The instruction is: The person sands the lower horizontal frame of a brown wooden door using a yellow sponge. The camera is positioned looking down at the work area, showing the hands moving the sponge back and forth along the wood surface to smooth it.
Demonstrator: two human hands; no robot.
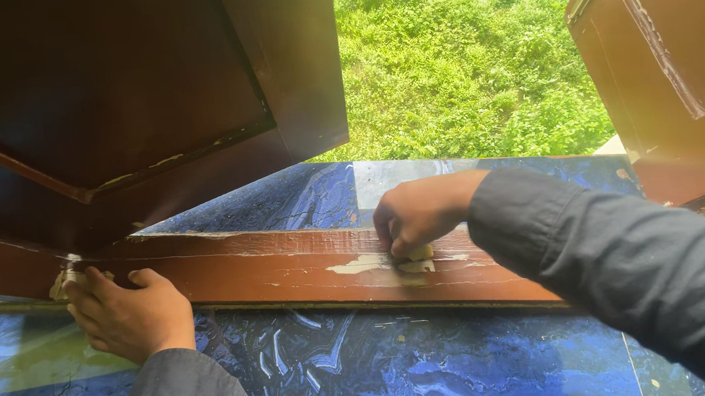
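A brown wooden window frame rail (291,268) runs across the blue marbled sill (397,368). Its paint is worn, with a pale patch of filler (359,264) near the middle. My right hand (420,211) presses a small pale piece, likely a scrap of sandpaper or a putty tool (417,255), onto the rail beside that patch. My left hand (129,313) rests against the rail's left end, fingers curled over its lower edge, next to a pale lump (62,283) at the frame's corner.
Two brown wooden shutters stand open outward, one at the left (139,105) and one at the right (666,68). Green vegetation (458,58) lies outside below the window. The blue marbled sill continues beyond the rail (303,197).
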